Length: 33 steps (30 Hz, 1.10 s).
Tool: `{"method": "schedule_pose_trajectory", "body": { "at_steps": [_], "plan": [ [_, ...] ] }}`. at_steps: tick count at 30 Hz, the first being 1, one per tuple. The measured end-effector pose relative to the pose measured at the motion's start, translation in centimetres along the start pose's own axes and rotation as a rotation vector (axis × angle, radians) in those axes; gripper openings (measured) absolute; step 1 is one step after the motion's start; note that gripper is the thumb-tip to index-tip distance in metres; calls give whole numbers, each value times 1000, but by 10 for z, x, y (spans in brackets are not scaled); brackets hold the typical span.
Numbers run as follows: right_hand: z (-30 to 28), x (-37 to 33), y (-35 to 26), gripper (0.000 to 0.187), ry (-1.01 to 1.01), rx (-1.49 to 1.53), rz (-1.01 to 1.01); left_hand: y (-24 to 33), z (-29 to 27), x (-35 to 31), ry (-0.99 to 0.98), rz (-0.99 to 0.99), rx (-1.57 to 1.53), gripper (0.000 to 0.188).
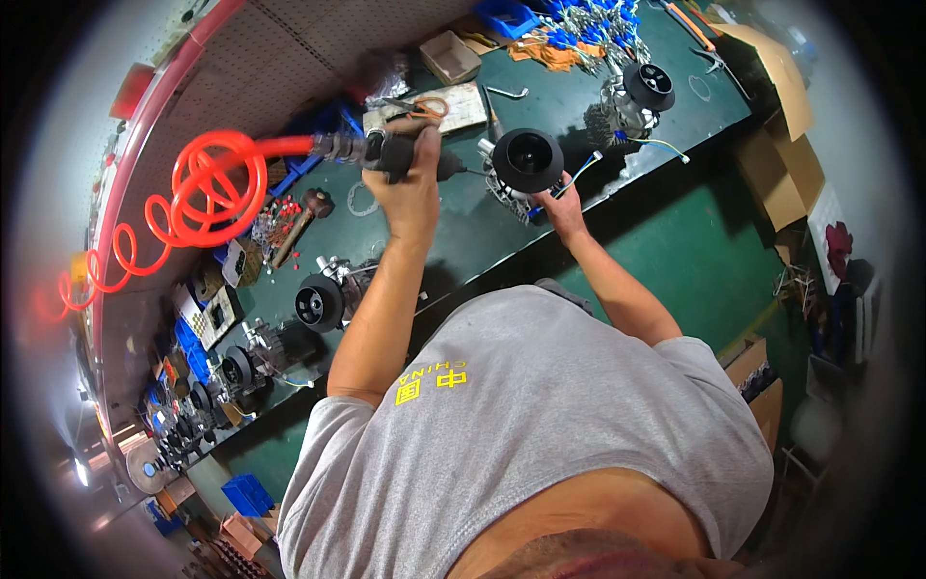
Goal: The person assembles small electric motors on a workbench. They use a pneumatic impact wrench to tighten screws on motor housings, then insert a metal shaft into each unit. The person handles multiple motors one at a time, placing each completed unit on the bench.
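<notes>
My left hand is wrapped round a dark air screwdriver, which lies level and is fed by a red coiled hose. Its thin bit points right and meets, or nearly meets, the side of a metal blower motor topped by a black fan wheel. My right hand grips the near right side of that motor, close to its blue part and its thin wires with a white plug. Some of the right fingers are hidden behind the motor.
Another blower motor stands to the right on the green bench. More stand to the left, including one beside my left forearm. A hammer, scissors, a cardboard box and blue-tipped wires lie along the back.
</notes>
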State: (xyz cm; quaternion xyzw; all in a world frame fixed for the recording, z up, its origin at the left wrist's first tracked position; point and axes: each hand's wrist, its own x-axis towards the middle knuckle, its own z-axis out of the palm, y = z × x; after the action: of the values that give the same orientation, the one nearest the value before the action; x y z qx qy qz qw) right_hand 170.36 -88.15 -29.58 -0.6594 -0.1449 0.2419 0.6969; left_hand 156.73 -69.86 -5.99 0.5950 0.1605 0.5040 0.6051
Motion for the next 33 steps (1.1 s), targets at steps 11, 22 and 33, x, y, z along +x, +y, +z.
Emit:
{"method": "schedule_pose_trajectory", "body": {
  "at_steps": [11, 22, 33],
  "plan": [
    [-4, 6, 12, 85, -52, -22, 19, -2, 44, 22, -395, -73, 94, 9],
    [-7, 13, 26, 99, -2, -159, -114, -10, 48, 19, -234, -123, 8, 14],
    [-8, 11, 17, 102, -1, -262, -116, -8, 59, 5, -189, -71, 184, 12]
  ]
}}
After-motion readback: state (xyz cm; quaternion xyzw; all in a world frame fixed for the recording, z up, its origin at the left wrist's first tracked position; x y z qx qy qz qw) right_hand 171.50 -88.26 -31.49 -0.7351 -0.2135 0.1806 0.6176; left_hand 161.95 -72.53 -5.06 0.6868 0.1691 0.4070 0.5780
